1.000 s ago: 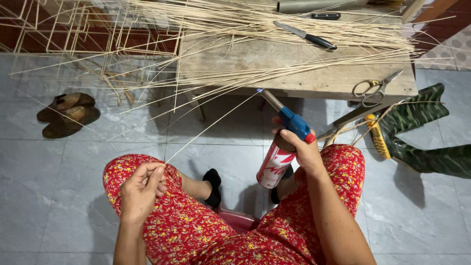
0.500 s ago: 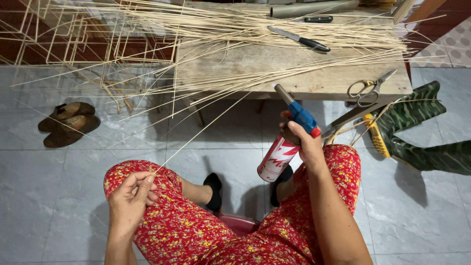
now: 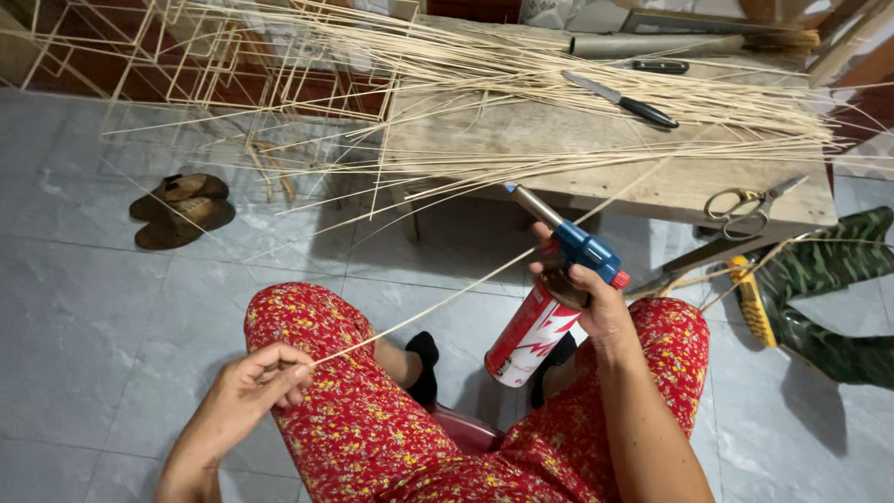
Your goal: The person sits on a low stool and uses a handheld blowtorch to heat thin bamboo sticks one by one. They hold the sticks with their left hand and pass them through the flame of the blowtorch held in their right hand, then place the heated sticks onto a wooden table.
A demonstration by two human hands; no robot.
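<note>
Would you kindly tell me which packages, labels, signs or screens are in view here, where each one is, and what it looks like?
Gas canister: a labelled cylinder under the blue torch head, held in the right hand above the lap; red and white print on its side.
No other packages, signs or screens show.

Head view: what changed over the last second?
The left hand slid down and outward along its thigh, keeping its pinch on the thin bamboo strip. The right hand raised the blue-headed gas torch a little toward the wooden table. Both grips unchanged; knife, scissors and sandals stayed put.
</note>
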